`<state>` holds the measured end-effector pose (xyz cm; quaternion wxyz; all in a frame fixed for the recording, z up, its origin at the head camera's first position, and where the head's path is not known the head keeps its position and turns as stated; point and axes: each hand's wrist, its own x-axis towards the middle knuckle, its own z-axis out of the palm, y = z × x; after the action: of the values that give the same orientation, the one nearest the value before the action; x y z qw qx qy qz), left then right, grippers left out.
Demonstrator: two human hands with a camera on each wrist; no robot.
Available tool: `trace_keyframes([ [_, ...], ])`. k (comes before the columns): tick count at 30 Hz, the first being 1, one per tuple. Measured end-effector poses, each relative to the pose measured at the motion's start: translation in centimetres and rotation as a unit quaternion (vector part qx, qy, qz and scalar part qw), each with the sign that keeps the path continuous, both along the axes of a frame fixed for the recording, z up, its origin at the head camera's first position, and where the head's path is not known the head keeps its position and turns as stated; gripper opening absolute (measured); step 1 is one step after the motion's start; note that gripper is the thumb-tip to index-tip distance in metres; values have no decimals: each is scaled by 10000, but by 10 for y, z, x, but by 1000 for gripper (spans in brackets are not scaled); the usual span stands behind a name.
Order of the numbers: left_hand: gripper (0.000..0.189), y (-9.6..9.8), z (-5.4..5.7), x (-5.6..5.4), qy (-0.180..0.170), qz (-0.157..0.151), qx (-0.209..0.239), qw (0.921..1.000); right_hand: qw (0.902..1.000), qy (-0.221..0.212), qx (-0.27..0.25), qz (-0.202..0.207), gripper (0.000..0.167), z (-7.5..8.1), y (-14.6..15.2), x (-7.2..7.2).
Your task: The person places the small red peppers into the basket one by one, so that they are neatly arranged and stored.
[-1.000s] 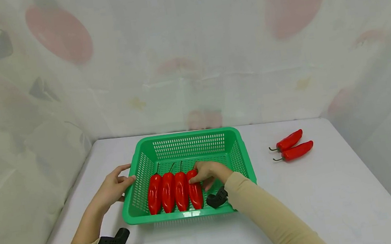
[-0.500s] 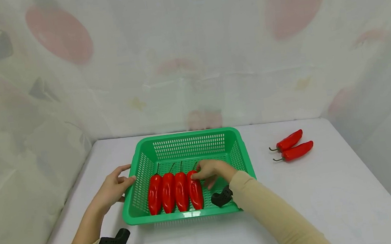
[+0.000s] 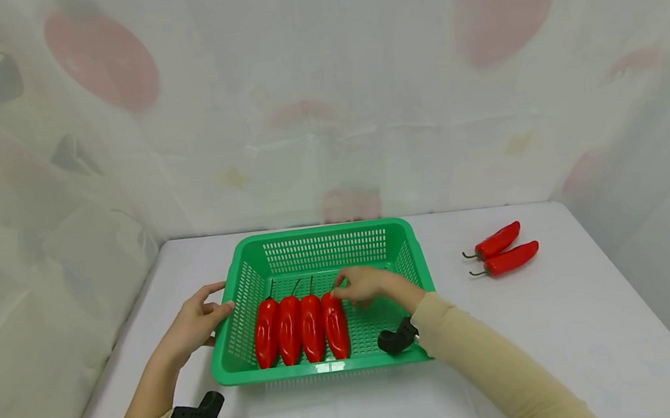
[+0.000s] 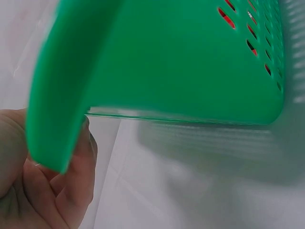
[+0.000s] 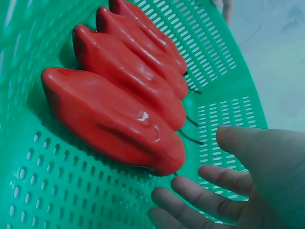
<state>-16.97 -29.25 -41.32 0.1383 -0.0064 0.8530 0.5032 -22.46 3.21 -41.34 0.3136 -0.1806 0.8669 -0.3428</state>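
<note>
A green plastic basket (image 3: 329, 367) with slotted walls stands on the table. Inside it, several glossy red chili peppers (image 3: 289, 329) lie side by side, their stems toward the far wall. My left hand (image 3: 194, 322) grips the basket's left rim; in the left wrist view its fingers curl beneath the green lip (image 4: 52, 119). Over the basket, my right hand (image 3: 364, 285) is at the stem end of the rightmost pepper (image 3: 335, 324). The right wrist view shows thumb and fingers (image 5: 195, 195) spread around that end, holding nothing.
Two more red peppers (image 3: 512, 259) lie on the white tabletop (image 3: 551, 336) to the right of the basket. Pale patterned curtains (image 3: 321, 99) enclose the back and both sides. Each wrist carries a small black device (image 3: 197, 412).
My right hand has let go of the rightmost pepper and drawn back slightly up and to the right, toward its stem. My left hand stays on the rim.
</note>
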Motion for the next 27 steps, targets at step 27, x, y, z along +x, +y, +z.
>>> trace_keyframes([
  [27,64,0,-1,0,47,17,-77,10000,9695,2323,-692,368,29,24,42,5],
])
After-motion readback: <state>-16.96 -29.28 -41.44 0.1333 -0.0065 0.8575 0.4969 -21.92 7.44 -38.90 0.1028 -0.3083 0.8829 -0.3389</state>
